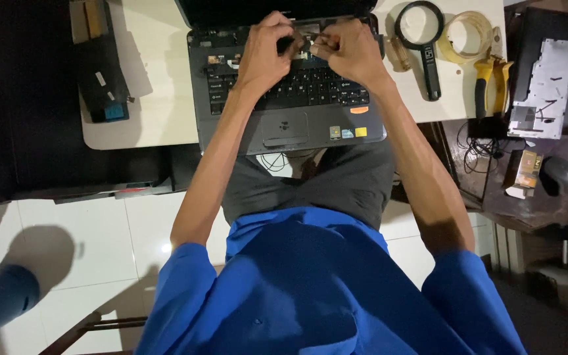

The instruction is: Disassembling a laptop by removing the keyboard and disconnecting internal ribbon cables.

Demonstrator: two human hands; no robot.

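My laptop [290, 112] is dark grey with black keys, and it sits on a white table [159, 98]. My shirt [310, 289] is bright blue, and the pliers [491, 82] have yellow handles.

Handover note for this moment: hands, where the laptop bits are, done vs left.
Left hand and right hand: both closed on small parts at the top edge of the laptop keyboard, near the hinge.
Laptop open on the white table. Magnifying glass, tape roll and yellow-handled pliers lie to its right.
Done: strip above the keys looks opened.
Left: keyboard in place.
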